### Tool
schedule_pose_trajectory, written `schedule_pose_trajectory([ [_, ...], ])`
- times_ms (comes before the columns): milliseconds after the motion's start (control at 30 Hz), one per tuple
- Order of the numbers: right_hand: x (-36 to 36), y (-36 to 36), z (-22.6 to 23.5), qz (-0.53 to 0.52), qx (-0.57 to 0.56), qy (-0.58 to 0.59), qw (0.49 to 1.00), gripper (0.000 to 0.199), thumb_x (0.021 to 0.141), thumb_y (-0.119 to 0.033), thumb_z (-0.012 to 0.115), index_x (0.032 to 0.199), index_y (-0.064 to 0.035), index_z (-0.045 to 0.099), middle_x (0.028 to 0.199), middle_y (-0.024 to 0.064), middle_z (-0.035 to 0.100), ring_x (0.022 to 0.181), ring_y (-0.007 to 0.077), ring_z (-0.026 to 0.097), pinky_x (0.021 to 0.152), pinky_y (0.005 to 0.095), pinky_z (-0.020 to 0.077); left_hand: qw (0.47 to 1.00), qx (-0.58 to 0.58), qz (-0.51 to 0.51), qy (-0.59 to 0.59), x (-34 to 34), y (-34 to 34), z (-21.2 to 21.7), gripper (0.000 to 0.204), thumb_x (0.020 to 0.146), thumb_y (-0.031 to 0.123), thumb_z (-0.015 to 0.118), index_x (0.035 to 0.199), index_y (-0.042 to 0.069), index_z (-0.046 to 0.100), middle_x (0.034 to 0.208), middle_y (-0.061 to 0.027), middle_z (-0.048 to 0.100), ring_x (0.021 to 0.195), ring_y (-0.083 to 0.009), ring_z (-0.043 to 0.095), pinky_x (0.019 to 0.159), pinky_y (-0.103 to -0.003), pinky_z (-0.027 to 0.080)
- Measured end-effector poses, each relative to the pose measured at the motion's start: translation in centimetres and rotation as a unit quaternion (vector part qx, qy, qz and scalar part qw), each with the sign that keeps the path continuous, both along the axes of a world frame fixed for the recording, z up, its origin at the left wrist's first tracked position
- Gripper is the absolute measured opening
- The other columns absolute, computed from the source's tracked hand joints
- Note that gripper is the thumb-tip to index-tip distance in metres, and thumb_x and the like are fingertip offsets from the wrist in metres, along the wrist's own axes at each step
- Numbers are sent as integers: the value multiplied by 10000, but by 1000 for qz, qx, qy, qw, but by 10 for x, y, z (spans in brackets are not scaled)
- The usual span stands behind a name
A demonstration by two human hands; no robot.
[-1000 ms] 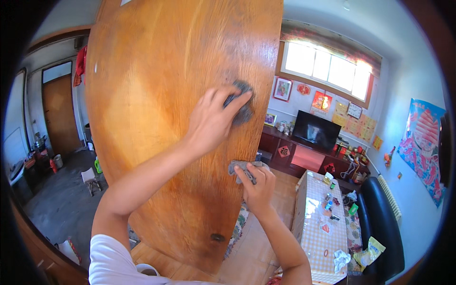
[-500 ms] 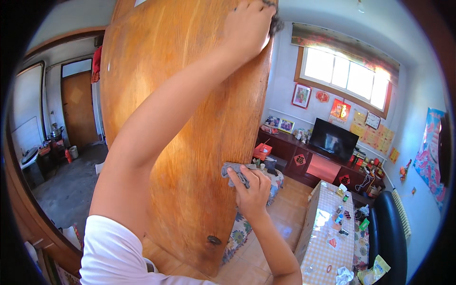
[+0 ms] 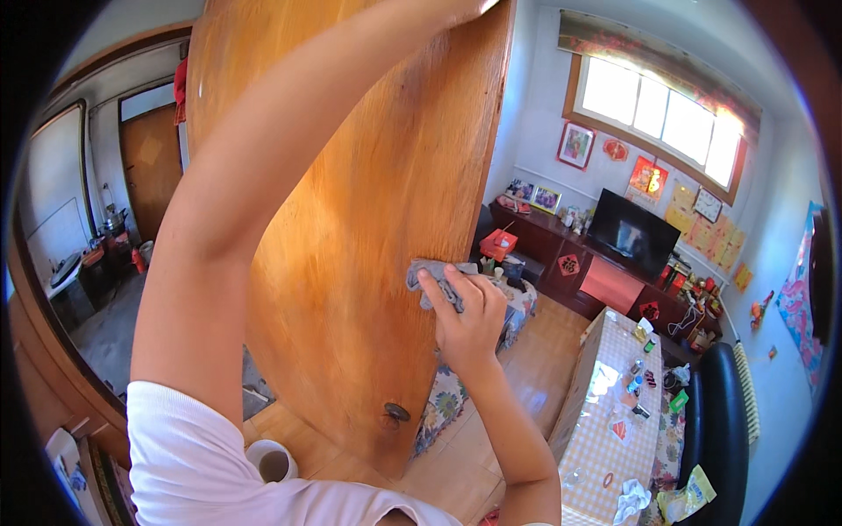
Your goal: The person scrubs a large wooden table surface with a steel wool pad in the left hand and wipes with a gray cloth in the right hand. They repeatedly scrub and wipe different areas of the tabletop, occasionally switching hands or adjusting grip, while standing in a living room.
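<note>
A tall wooden door (image 3: pixel 368 219) with a glossy orange-brown grain fills the middle of the view. My right hand (image 3: pixel 474 320) presses a crumpled grey cloth (image 3: pixel 425 273) on the door's face near its right edge, fingers bent over it. My left arm reaches up across the door to its upper right corner. The hand itself lies beyond the top edge of the picture, so its fingers and anything in them are hidden. Low on the door is a dark round knob (image 3: pixel 396 411).
Below the door stands a white bucket (image 3: pixel 260 451) with murky liquid. At right, a long table (image 3: pixel 596 438) with a checked cover carries small items, beside a black sofa (image 3: pixel 724 430). A television (image 3: pixel 633 238) stands on a dark red cabinet (image 3: pixel 548 263). Left, a doorway opens onto another room.
My left hand has gone up out of the picture. My right hand, still on the grey cloth, appears slightly higher. The view has shifted, and the bucket now shows.
</note>
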State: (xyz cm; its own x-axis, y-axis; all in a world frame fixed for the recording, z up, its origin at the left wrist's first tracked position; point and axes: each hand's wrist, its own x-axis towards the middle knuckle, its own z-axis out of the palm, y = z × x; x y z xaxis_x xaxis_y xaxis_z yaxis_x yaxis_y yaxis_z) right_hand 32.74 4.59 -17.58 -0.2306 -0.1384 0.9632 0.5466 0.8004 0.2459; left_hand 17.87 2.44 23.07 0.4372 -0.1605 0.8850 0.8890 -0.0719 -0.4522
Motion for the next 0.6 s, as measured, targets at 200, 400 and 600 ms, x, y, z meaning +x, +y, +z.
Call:
schedule_pose_trajectory([
  [200, 1, -3, 1, 4, -9, 5, 1000, 589, 812, 10, 749, 1332, -257, 822, 1371, 24, 652, 1178, 283, 604, 1011, 429, 455, 995, 21, -10, 98, -17, -5, -119, 347, 917, 73, 703, 1253, 120, 773, 1147, -104, 710, 1082, -333, 699, 845, -465, 577],
  [400, 1, 2, -1, 4, -1, 5, 1000, 593, 806, 3, 760, 1334, -260, 821, 1366, 26, 652, 1172, 285, 606, 1022, 429, 455, 993, -93, -15, 74, -17, -30, -173, 323, 851, 35, 814, 1153, 144, 778, 1063, -38, 705, 1014, -306, 705, 777, -423, 590],
  [600, 0, 2, -4, -10, 1, 8, 1000, 534, 864, -61, 747, 1345, -282, 810, 1381, -3, 653, 1184, 255, 609, 975, 423, 463, 996, -39, -78, -13, -4, -14, -154, 294, 855, 44, 824, 1122, 154, 772, 1058, -55, 689, 1033, -335, 681, 821, -440, 569],
])
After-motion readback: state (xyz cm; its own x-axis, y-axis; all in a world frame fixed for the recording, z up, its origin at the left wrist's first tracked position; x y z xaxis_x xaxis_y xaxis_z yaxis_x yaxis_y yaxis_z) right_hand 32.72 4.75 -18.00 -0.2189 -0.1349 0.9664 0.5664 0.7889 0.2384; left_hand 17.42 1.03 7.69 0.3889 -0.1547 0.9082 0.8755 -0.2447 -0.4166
